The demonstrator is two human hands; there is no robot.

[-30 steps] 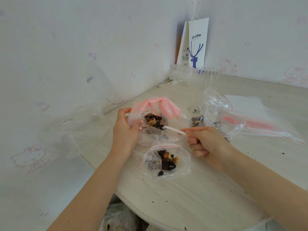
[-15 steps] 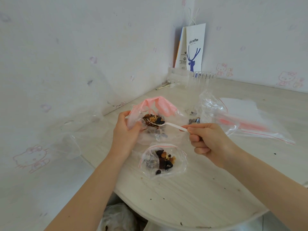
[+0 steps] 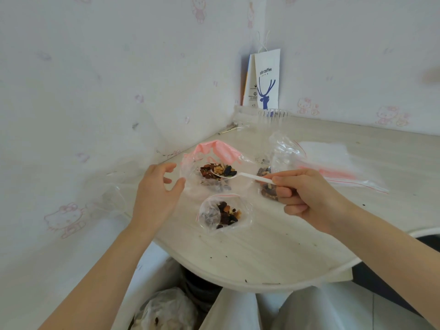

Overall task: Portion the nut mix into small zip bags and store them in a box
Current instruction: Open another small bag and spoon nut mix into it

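Two hands are working over the table [image 3: 273, 246]: the left hand [image 3: 157, 194] is hovering with its fingers spread and loosely curved, gripping nothing, and its thumb is sitting just beside the edge of the big bag [image 3: 190, 163], though whether it is touching the plastic is not showing. The right hand [image 3: 307, 198] is pinching the handle of a white spoon [image 3: 247, 175], whose bowl is carrying nut mix [image 3: 223, 171] over the big bag's open mouth, below its pink zip strip [image 3: 221, 150]. A small bag [image 3: 209, 215] is lying on the table between the hands, nearer the person, holding a portion of mix. Another bag [image 3: 267, 194] of mix is peeking out behind the right fingers. Spare zip bags [image 3: 333, 158] are lying to the right, and a clear box [image 3: 271, 115] is standing in the corner before a paper bag [image 3: 267, 79]
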